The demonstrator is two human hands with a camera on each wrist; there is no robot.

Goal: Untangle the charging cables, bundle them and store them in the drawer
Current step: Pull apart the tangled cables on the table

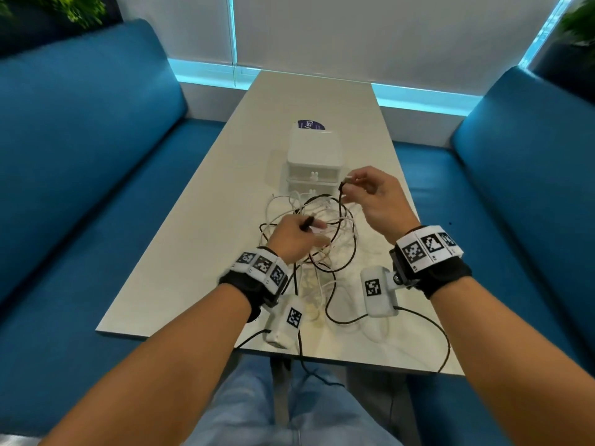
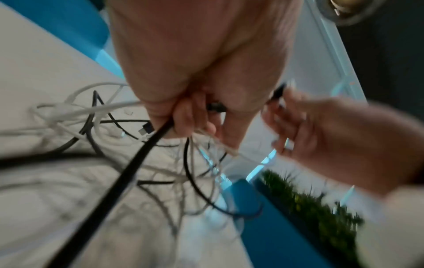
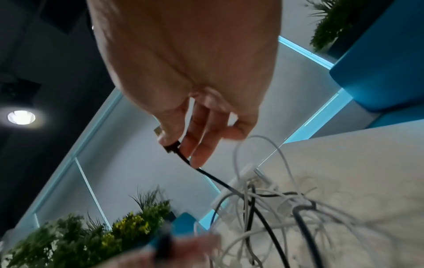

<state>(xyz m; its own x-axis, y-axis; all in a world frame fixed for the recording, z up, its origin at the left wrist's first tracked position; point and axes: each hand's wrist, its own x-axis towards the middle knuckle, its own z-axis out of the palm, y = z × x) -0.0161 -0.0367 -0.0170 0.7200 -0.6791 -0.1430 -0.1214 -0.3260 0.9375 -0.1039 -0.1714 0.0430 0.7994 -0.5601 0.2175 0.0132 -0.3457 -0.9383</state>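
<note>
A tangle of black and white charging cables (image 1: 317, 226) lies on the pale table (image 1: 225, 201) in front of a small white drawer unit (image 1: 314, 156). My right hand (image 1: 370, 194) is raised above the heap and pinches the plug end of a black cable (image 3: 171, 145) between thumb and fingers. My left hand (image 1: 296, 235) hovers over the heap, fingers curled round another stretch of black cable (image 2: 146, 146) with its plug end poking out above the knuckles (image 1: 82, 222). Loops of white cable (image 2: 75, 108) hang beneath both hands.
Blue sofas (image 1: 80, 162) flank the table on both sides. A round purple label (image 1: 310, 124) lies behind the drawer unit. Black sensor leads (image 1: 354, 318) from my wrist cameras trail over the table's near edge. Green plants (image 3: 91, 235) stand behind the sofas.
</note>
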